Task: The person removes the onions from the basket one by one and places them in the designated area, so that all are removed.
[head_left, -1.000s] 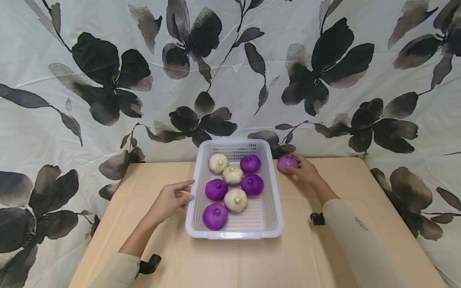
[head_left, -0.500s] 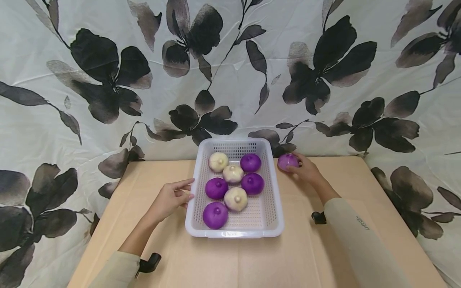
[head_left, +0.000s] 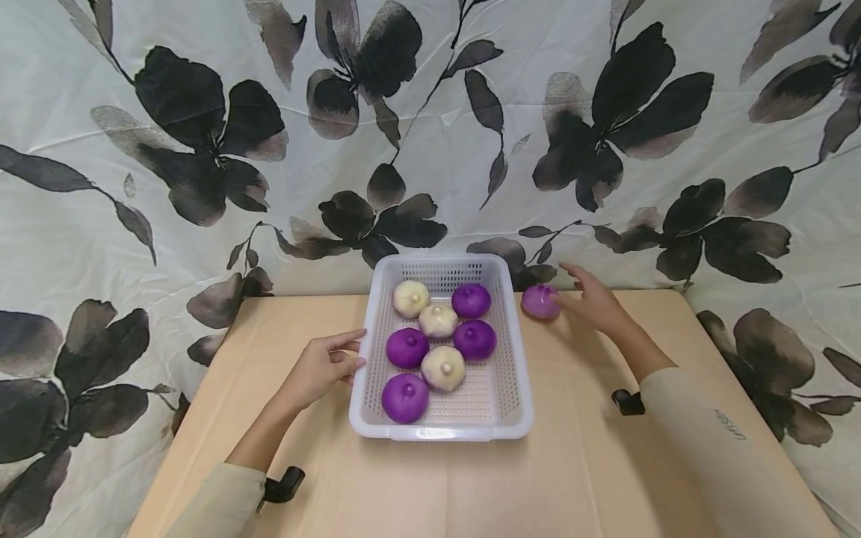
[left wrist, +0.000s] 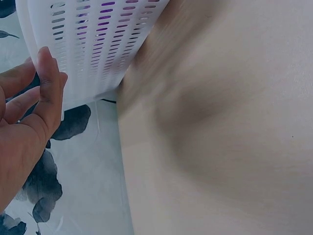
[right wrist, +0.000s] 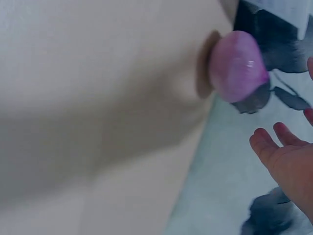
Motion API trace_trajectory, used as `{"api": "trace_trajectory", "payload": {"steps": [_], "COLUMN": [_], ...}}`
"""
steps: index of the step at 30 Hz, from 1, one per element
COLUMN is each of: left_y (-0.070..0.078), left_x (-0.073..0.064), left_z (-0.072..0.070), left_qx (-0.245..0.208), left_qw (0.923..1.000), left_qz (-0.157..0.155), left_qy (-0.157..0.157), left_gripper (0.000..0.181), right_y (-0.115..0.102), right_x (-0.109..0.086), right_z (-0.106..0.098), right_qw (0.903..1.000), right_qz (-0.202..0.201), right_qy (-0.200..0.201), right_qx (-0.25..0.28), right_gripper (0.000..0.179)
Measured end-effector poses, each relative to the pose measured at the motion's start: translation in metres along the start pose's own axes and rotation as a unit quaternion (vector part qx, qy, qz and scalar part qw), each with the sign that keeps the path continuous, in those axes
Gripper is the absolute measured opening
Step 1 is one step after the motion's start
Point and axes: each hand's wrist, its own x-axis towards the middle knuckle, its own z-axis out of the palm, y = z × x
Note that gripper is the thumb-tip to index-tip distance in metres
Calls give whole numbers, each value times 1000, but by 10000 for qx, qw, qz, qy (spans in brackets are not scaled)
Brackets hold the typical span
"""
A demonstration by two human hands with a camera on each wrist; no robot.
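Note:
My left hand (head_left: 323,371) has its fingertips and thumb resting at the left rim of a white perforated plastic basket (head_left: 521,388); in the left wrist view the hand (left wrist: 34,105) meets the basket's slotted outer wall (left wrist: 93,58). Purple onions (head_left: 405,398) and paler whitish onions (head_left: 443,368) sit inside. Just outside the basket's far right corner, a shiny purple onion (head_left: 540,302) stands on the table. My right hand (head_left: 595,302) is spread beside it; in the right wrist view a gap separates the fingers of this hand (right wrist: 288,156) from the onion (right wrist: 237,67).
A light wood-toned table (head_left: 444,486) carries the basket near its back edge. Right behind it hangs a white cloth (head_left: 471,187) printed with dark flowers. Black wrist straps (head_left: 628,402) show at both sleeves.
My right hand has let go of the purple onion and drawn away to the right, its fingers spreading. The onion stays by the basket. My left hand keeps its place at the rim.

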Motion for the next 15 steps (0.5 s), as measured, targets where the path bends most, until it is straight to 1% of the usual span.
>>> {"api": "trace_trajectory", "payload": {"steps": [4,9,11,15], "left_y": [-1,-1,-1,0], "left_x": [0,0,0,0], "left_z": [0,-1,-1,-1], "left_qx": [2,-29,0,18], "left_qw": [10000,10000,10000,10000], "left_qz": [-25,-40,-35,-39], "left_qy": [4,-14,-15,-11], "left_gripper": [57,57,57,57], "right_y": [-14,-34,-45,-67], "right_x": [-3,-4,-4,-6], "right_z": [-9,-13,-13,-10], "right_qw": [9997,9987,9979,9960], "right_qz": [-223,-505,-612,-778], "right_qy": [26,-9,-121,-418], "right_qx": [-71,82,165,145], "right_gripper": [79,77,76,77]}}
